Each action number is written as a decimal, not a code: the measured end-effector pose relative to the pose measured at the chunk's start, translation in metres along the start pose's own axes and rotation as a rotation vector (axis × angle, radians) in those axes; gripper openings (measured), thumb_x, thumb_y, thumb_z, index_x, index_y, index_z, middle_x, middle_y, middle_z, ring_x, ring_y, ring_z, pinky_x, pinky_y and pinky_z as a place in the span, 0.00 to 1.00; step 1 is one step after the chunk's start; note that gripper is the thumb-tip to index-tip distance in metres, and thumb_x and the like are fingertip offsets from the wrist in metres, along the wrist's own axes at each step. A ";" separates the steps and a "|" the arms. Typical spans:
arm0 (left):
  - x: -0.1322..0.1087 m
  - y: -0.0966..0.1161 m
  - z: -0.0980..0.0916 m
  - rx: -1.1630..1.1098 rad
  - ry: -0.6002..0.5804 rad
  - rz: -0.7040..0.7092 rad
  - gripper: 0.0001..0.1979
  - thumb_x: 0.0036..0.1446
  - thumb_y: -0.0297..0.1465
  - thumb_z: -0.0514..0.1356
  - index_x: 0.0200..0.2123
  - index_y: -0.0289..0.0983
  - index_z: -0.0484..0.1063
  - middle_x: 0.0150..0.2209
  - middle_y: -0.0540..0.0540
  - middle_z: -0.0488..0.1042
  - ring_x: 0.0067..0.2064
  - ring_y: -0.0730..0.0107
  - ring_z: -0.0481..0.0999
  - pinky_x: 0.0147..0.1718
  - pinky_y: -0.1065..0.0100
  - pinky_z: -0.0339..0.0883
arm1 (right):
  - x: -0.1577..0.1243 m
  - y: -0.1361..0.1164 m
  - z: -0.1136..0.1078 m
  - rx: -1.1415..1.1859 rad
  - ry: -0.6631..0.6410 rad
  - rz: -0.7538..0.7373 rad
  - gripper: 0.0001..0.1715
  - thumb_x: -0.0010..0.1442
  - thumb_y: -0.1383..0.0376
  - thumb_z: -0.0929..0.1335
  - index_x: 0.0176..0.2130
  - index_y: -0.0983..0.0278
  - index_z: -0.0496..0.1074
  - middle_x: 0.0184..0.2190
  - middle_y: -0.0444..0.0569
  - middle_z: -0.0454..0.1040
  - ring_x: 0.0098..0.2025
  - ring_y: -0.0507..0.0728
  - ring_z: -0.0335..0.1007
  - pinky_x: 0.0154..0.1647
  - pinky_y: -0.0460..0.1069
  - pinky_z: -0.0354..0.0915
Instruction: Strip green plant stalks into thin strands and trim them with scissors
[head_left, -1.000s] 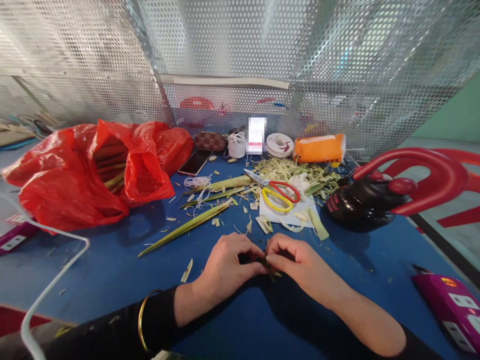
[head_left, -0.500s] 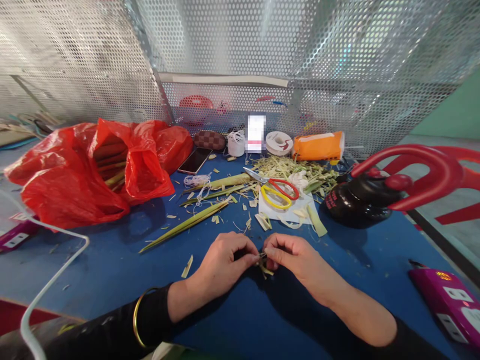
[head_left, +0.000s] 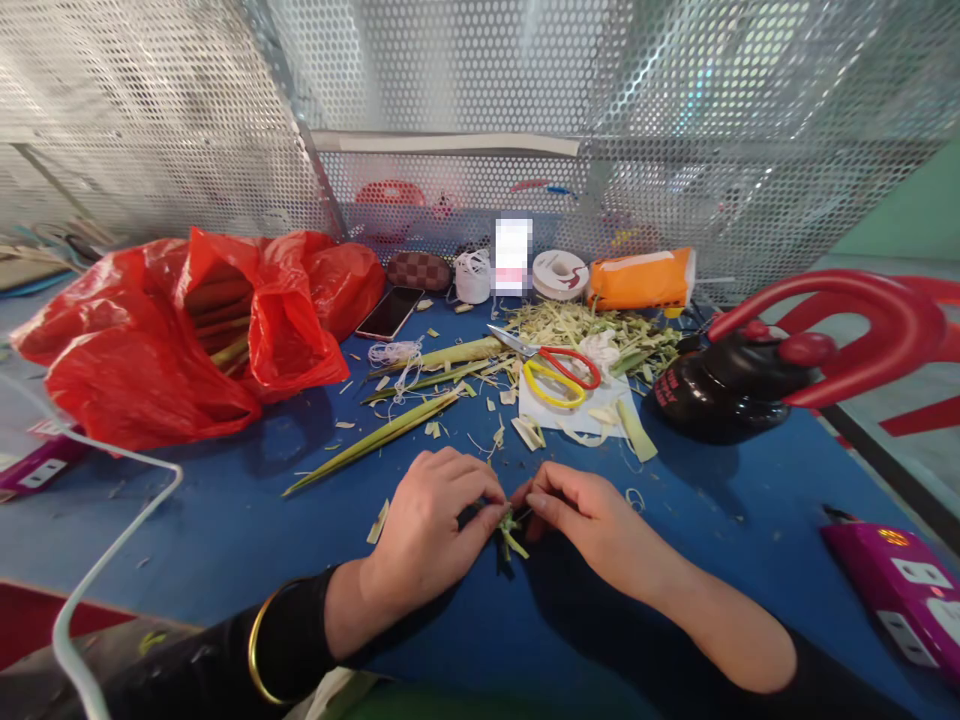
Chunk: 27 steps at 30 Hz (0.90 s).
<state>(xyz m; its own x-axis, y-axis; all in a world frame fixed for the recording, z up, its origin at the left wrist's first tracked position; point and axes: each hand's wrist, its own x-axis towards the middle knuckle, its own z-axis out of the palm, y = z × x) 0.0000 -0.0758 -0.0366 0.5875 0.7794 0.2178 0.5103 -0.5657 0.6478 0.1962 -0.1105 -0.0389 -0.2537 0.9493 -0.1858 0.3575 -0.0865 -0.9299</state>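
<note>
At the near middle of the blue table, my left hand [head_left: 442, 520] pinches a small green woven leaf piece [head_left: 511, 535], whose loose strips stick out toward me. My right hand [head_left: 577, 510] is closed at the piece's right side, its thumb and fingertips pressed together; whatever lies between them is too small to make out. Beyond the hands, scissors [head_left: 551, 370] with one red and one yellow handle rest open on a white paper [head_left: 540, 410]. Long green leaves [head_left: 375, 440] lie to the left of them.
A red plastic bag [head_left: 150, 350] stands at the left, near a phone [head_left: 390, 313]. Leaf scraps [head_left: 585, 325] are heaped behind the scissors. A black jug [head_left: 720, 390] with a red handle and a purple power strip [head_left: 892, 580] are at the right.
My left hand has shifted slightly left with the leaf piece, whose strips now show more. My right hand has drawn a little apart from it. A small thread loop shows beyond my right hand.
</note>
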 end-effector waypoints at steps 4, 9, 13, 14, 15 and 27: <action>-0.007 0.003 -0.001 -0.219 -0.119 -0.059 0.06 0.57 0.28 0.56 0.32 0.39 0.73 0.35 0.47 0.78 0.35 0.69 0.76 0.36 0.70 0.64 | 0.000 0.001 0.000 -0.023 -0.011 -0.013 0.12 0.63 0.62 0.62 0.29 0.62 0.66 0.29 0.47 0.76 0.34 0.55 0.71 0.38 0.50 0.63; -0.007 0.001 0.005 -0.654 -0.263 -0.490 0.10 0.57 0.37 0.56 0.32 0.36 0.68 0.30 0.47 0.76 0.18 0.78 0.69 0.18 0.74 0.60 | 0.000 0.002 0.002 -0.073 -0.012 0.013 0.11 0.63 0.62 0.62 0.29 0.62 0.67 0.30 0.46 0.76 0.33 0.54 0.71 0.36 0.49 0.63; -0.001 -0.001 0.008 -0.833 -0.233 -0.536 0.08 0.55 0.34 0.58 0.30 0.35 0.66 0.27 0.50 0.74 0.22 0.77 0.71 0.24 0.73 0.65 | -0.001 0.001 0.002 -0.108 -0.020 0.002 0.10 0.62 0.64 0.63 0.29 0.62 0.66 0.29 0.45 0.74 0.32 0.53 0.69 0.35 0.48 0.62; 0.000 -0.001 0.008 -0.835 -0.226 -0.537 0.07 0.54 0.33 0.58 0.29 0.35 0.66 0.25 0.51 0.73 0.22 0.77 0.71 0.24 0.73 0.65 | -0.002 0.001 0.002 -0.123 -0.006 -0.012 0.10 0.62 0.65 0.63 0.29 0.62 0.66 0.28 0.44 0.73 0.31 0.53 0.69 0.35 0.48 0.62; 0.001 0.000 0.008 -0.832 -0.221 -0.541 0.07 0.54 0.33 0.58 0.29 0.35 0.66 0.25 0.51 0.73 0.22 0.78 0.71 0.25 0.73 0.65 | -0.002 0.001 0.001 -0.138 0.009 -0.018 0.10 0.62 0.65 0.63 0.28 0.62 0.65 0.26 0.43 0.72 0.30 0.52 0.68 0.34 0.47 0.62; 0.006 0.000 0.009 -0.800 -0.291 -0.654 0.07 0.49 0.32 0.62 0.27 0.33 0.72 0.23 0.50 0.74 0.22 0.75 0.73 0.25 0.72 0.67 | 0.001 -0.015 0.003 0.180 0.001 -0.015 0.05 0.57 0.67 0.67 0.29 0.63 0.68 0.22 0.38 0.68 0.23 0.48 0.68 0.27 0.44 0.64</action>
<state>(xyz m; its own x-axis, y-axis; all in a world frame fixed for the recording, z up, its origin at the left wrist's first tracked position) 0.0088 -0.0732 -0.0417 0.5308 0.7128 -0.4583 0.2824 0.3611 0.8887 0.1882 -0.1088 -0.0264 -0.2571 0.9511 -0.1713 0.1868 -0.1250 -0.9744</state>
